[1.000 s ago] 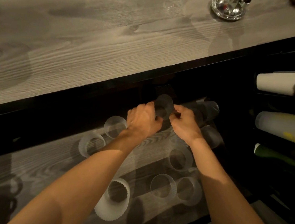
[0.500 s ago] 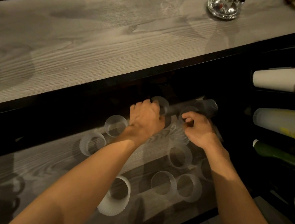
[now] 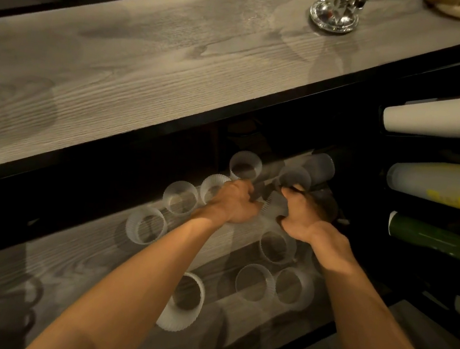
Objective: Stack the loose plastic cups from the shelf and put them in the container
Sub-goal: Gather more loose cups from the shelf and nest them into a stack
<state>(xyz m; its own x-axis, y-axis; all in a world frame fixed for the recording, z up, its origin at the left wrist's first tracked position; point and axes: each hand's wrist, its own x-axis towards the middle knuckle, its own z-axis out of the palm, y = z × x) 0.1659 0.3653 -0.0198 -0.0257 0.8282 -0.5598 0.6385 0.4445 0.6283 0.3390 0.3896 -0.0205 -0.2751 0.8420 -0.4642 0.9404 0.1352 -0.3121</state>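
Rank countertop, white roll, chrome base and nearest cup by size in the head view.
Countertop
White roll, cropped by the frame
Nearest cup and chrome base: alike; the cup is closer, so unranked

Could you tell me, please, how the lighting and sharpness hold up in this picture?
Head view: countertop well lit, lower shelf dim and shadowed; left hand and right hand slightly motion-blurred; translucent cups read faintly; wide-angle lens bows the counter edge.

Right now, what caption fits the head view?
Under the counter, the right hand grips a ribbed cup while the left hand curls beside it among loose cups on the shelf.
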